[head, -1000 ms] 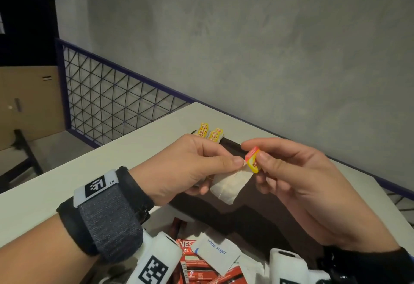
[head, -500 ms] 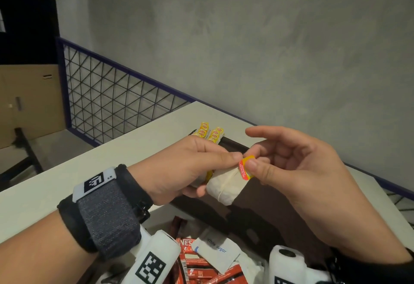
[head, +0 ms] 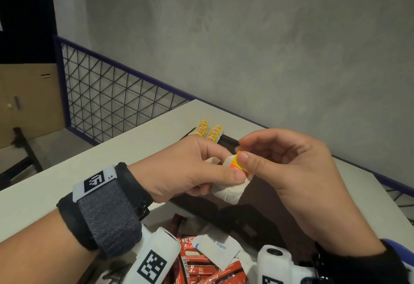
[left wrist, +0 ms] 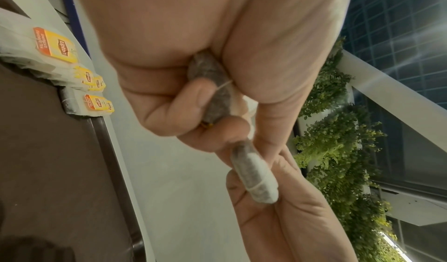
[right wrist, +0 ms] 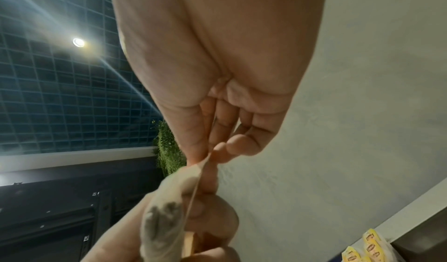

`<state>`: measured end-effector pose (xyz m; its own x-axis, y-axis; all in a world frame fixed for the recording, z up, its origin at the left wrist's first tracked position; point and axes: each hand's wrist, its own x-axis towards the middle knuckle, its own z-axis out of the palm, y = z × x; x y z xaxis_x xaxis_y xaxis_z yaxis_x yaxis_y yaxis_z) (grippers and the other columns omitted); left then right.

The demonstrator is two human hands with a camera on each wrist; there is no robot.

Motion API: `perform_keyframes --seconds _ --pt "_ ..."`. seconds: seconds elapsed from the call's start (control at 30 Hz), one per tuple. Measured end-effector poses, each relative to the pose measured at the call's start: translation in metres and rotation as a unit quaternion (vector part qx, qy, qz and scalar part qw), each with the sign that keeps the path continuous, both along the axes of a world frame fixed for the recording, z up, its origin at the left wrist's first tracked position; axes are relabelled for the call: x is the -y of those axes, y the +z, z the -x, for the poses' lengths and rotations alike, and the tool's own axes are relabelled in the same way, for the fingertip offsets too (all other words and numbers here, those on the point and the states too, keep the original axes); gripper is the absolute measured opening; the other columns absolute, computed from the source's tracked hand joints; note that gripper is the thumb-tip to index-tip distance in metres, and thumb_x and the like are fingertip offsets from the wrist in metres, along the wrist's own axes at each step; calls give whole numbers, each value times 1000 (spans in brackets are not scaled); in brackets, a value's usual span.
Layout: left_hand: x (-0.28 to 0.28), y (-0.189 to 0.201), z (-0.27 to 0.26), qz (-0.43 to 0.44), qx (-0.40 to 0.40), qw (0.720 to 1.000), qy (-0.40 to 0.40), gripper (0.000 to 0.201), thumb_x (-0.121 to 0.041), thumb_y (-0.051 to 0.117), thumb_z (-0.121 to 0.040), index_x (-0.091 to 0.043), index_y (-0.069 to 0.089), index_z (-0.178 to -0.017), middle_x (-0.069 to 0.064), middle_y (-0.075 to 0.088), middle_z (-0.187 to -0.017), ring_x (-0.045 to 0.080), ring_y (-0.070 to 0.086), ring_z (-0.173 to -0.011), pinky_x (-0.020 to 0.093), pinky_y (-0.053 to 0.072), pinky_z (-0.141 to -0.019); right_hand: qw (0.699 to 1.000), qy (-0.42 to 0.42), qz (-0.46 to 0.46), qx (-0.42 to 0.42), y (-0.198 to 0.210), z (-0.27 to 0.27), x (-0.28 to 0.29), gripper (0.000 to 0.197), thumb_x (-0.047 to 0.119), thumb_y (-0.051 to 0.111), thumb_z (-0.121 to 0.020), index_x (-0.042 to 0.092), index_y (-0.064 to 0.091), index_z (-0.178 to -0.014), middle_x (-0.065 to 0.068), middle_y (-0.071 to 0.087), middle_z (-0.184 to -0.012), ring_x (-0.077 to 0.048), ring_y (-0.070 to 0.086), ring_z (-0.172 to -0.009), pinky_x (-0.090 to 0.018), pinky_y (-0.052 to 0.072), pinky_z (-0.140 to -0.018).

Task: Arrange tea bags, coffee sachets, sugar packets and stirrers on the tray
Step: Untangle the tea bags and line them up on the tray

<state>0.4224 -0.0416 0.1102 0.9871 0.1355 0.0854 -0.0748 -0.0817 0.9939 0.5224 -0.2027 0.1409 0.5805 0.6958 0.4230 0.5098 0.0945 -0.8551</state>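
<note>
Fingers (head: 226, 175) of the left hand (head: 190, 167) pinch a tea bag (head: 229, 190) above the tray (head: 264, 205), while the right hand (head: 291, 171) pinches its yellow tag (head: 237, 165). Best tuck the tag flat against the bag before laying it beside the others. Three tea bags (left wrist: 94, 101) lie at the tray's far edge; sachets (head: 201, 268) are too heaped to count.
</note>
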Motion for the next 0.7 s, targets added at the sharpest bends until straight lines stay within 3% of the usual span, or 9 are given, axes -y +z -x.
perform_keyframes --seconds 0.1,0.23,0.43,0.53,0.7 --pt "-2 -1 -1 2 1 1000 12 14 -16 74 -89 -5 78 -96 -10 56 -54 5 39 -42 13 30 -39 999 -12 23 -24 1 2 -1 10 9 78 -83 13 79 -92 -7 77 -79 -11 66 -62 -20 54 -59" --pt "-4 -3 -3 5 4 1000 26 5 -16 75 -88 -13 78 -85 -13 58 -53 5 41 -43 13 32 -40 996 -22 88 -23 1 -1 2 7 20 78 -84 15 81 -79 -16 72 -72 -20 60 -60 -29 52 -57" --pt "-5 -6 -8 49 24 992 116 17 -21 86 -76 -26 77 -89 7 74 -84 8 48 -51 15 36 -41 995 -61 53 -56 -2 -8 2 9 20 77 -84 12 79 -80 -10 76 -76 -16 65 -66 -34 55 -62" --pt "-8 -8 -11 60 56 987 137 20 -13 87 -75 -23 70 -80 5 74 -88 6 48 -49 17 35 -39 991 -72 33 -104 -2 -11 2 11 17 76 -84 6 77 -81 -12 77 -81 -17 67 -66 -37 56 -63" --pt "-2 -9 -9 13 77 990 117 11 -18 87 -76 -23 77 -80 -7 73 -81 0 56 -56 18 41 -47 985 -46 7 -166 1 -8 1 22 20 76 -71 0 76 -79 -21 76 -81 -22 69 -62 -28 59 -58"
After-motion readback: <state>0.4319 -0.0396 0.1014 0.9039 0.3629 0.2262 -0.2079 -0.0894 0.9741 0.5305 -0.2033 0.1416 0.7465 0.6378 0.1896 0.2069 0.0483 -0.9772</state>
